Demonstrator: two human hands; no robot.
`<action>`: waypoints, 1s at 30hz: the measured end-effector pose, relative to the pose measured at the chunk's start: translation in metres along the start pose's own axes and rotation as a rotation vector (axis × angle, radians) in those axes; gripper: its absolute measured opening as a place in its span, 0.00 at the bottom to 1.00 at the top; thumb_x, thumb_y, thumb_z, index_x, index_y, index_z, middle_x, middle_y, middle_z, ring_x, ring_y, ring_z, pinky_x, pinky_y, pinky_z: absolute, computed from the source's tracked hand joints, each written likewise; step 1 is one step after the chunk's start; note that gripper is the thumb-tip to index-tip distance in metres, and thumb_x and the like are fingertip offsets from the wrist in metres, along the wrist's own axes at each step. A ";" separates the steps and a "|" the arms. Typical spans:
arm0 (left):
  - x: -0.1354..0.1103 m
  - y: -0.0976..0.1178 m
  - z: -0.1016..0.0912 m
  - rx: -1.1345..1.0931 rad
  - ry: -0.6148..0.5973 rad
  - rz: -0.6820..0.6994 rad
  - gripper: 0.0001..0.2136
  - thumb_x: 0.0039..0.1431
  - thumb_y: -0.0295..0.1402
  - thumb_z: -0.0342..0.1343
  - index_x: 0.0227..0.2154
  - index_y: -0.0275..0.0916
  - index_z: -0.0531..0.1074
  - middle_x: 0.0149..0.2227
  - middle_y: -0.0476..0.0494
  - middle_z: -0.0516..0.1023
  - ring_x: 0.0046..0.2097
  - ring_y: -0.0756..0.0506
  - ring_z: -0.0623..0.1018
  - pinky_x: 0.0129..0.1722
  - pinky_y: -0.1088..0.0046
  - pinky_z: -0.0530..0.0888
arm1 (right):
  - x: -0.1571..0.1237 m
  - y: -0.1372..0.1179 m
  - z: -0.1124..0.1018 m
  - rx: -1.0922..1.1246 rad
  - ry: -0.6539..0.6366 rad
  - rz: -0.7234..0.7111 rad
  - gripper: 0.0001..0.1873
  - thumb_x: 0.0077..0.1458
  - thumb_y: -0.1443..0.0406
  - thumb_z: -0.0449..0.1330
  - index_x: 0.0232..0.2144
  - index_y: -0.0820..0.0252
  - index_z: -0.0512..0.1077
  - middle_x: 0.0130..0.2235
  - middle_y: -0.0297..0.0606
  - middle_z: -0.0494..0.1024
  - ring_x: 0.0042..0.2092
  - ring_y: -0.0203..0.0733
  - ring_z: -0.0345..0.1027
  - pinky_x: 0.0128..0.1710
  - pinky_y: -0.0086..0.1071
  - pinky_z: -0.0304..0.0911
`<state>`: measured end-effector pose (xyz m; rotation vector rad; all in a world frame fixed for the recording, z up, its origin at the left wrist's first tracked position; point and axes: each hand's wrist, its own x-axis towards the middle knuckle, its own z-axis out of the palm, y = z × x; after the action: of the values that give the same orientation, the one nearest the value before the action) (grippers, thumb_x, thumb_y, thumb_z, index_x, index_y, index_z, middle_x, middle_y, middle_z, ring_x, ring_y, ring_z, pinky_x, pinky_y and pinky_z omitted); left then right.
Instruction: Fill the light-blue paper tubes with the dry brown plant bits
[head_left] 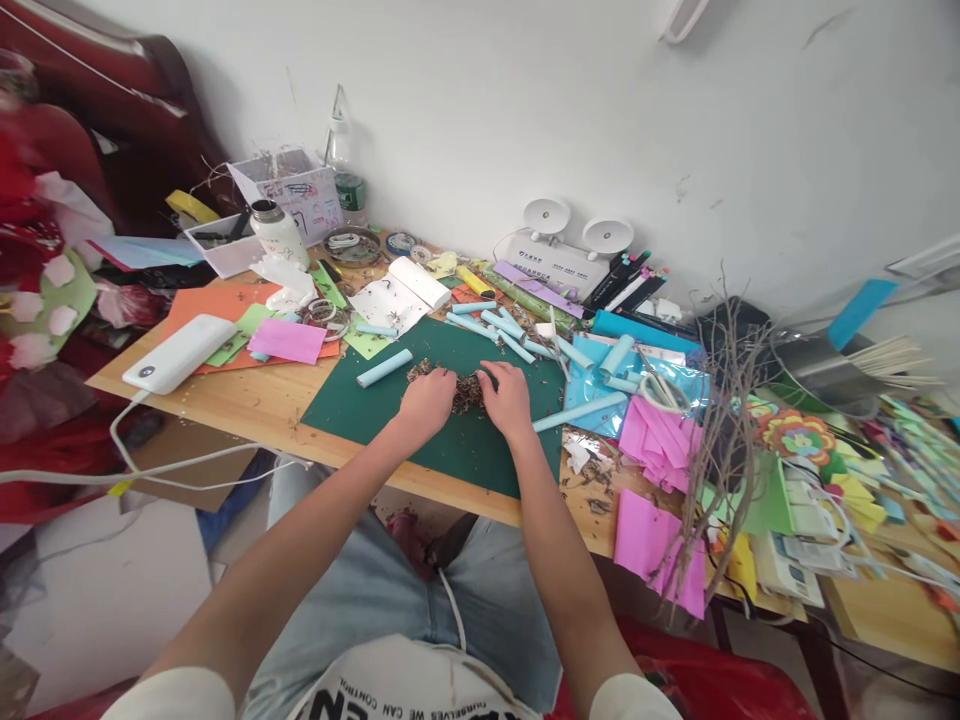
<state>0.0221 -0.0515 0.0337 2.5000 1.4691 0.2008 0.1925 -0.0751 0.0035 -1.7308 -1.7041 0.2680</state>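
On a dark green cutting mat lies a small heap of brown, dry plant bits. My left hand rests on the left part of the heap with its fingers curled down; whatever they pinch is hidden. From the right, my right hand reaches the heap's other edge, fingers bent and thumb apart from them. A light blue paper tube lies left of my left hand. More light blue tubes are strewn behind the heap, and a longer blue tube lies right of my right hand.
A white power bank with a cable lies at the table's left edge. Behind stand a white bottle and a paper box. To the right are scissors, pink paper and upright dry twigs.
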 end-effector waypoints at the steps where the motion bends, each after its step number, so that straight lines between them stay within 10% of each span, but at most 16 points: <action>1: -0.002 0.005 0.002 0.020 -0.007 -0.020 0.10 0.64 0.29 0.47 0.42 0.33 0.72 0.43 0.33 0.76 0.42 0.40 0.79 0.42 0.66 0.74 | 0.001 -0.001 0.003 -0.008 -0.024 -0.020 0.19 0.63 0.60 0.50 0.47 0.60 0.76 0.47 0.46 0.77 0.50 0.50 0.67 0.53 0.44 0.61; 10: 0.004 -0.001 0.010 -0.115 0.126 -0.019 0.20 0.60 0.22 0.44 0.55 0.34 0.66 0.53 0.32 0.70 0.49 0.41 0.76 0.47 0.67 0.73 | -0.001 -0.003 -0.005 0.174 0.046 -0.001 0.17 0.57 0.69 0.50 0.44 0.57 0.75 0.43 0.39 0.80 0.47 0.46 0.70 0.50 0.40 0.64; 17: 0.021 -0.013 0.002 -0.195 -0.047 0.096 0.18 0.54 0.21 0.50 0.47 0.33 0.75 0.45 0.34 0.78 0.49 0.39 0.77 0.52 0.65 0.71 | -0.006 -0.013 -0.002 -0.051 -0.129 -0.070 0.24 0.52 0.53 0.63 0.48 0.58 0.74 0.47 0.45 0.76 0.47 0.52 0.66 0.48 0.43 0.63; 30: 0.023 -0.024 -0.003 -0.040 -0.047 0.114 0.11 0.55 0.22 0.51 0.38 0.30 0.76 0.46 0.30 0.73 0.46 0.39 0.76 0.49 0.65 0.72 | -0.008 -0.020 0.003 -0.129 -0.138 -0.112 0.18 0.55 0.60 0.60 0.48 0.57 0.75 0.44 0.45 0.75 0.48 0.52 0.62 0.49 0.45 0.62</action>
<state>0.0127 -0.0196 0.0304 2.5402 1.2932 0.1874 0.1740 -0.0838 0.0105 -1.7355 -1.9490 0.2362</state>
